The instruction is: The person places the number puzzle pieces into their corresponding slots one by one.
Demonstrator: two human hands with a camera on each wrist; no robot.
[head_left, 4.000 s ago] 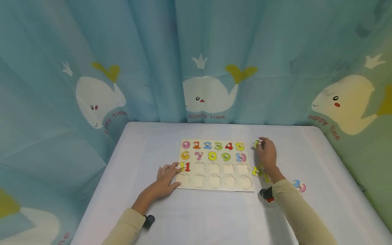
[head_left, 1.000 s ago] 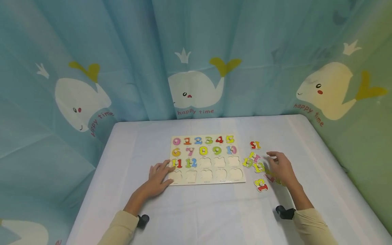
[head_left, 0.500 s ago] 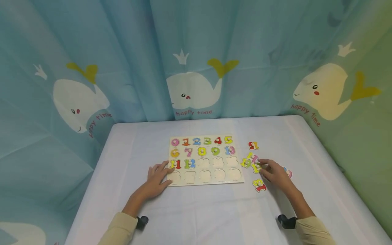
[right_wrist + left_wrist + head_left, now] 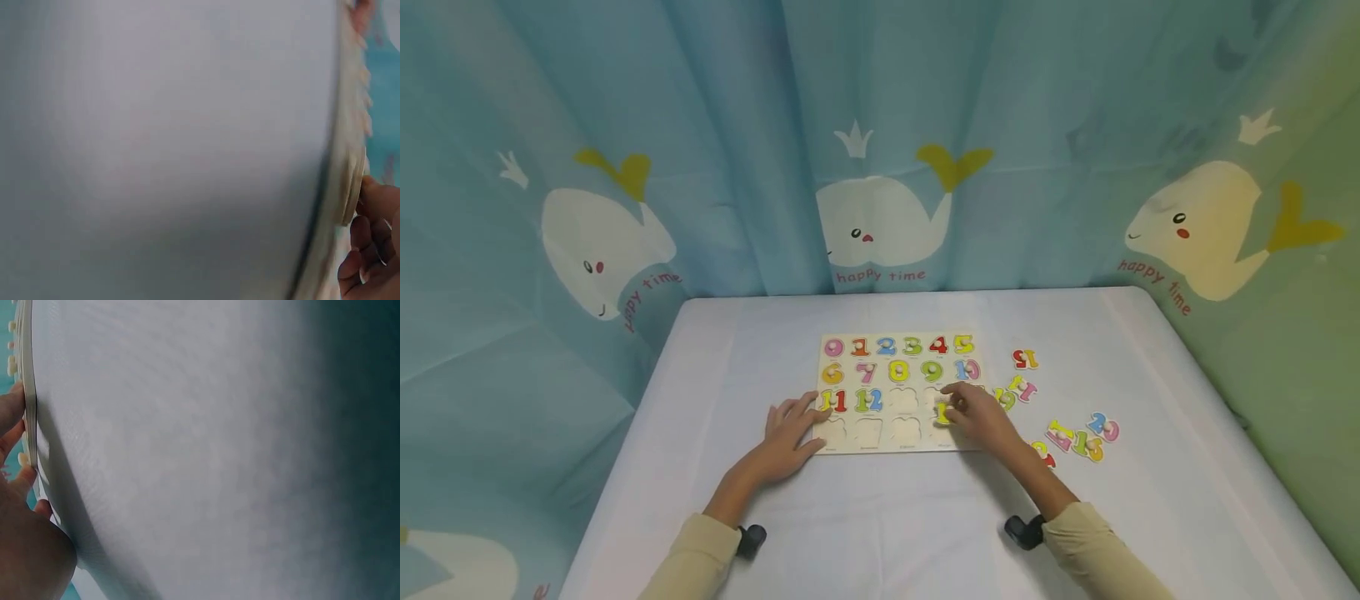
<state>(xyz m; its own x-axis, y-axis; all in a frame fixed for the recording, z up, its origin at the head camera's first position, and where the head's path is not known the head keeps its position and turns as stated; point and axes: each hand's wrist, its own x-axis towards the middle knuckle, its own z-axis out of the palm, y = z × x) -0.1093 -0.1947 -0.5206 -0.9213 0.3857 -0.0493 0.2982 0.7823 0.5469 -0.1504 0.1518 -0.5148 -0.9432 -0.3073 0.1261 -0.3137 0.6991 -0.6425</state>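
A cream wooden number board [image 4: 887, 450] lies on the table, holding number pieces 0 to 12 in its upper rows; several recesses are bare. My left hand [image 4: 786, 442] rests on the board's left edge, fingers spread beside the 11 piece [image 4: 833, 401]. In the left wrist view its fingertips [image 4: 15, 406] touch the board's rim. Over the third row, my right hand [image 4: 981, 417] pinches a yellow number piece [image 4: 942, 413], partly covered by the fingers. The right wrist view shows that piece [image 4: 353, 190] edge-on and tilted, close to the board.
Right of the board lie loose pieces: a 15 [image 4: 1025, 359], a yellow-and-pink piece [image 4: 1022, 387], a green one [image 4: 1003, 398], another yellow-and-pink piece [image 4: 1060, 435], a green-and-orange one [image 4: 1088, 445] and a 20 [image 4: 1103, 427]. The right forearm partly covers a yellow-and-red piece [image 4: 1042, 452].
The 12 piece has gone into the board since the oldest frame. My right hand has taken the yellow piece from the loose group and moved left over the board. My left hand stays at the edge.
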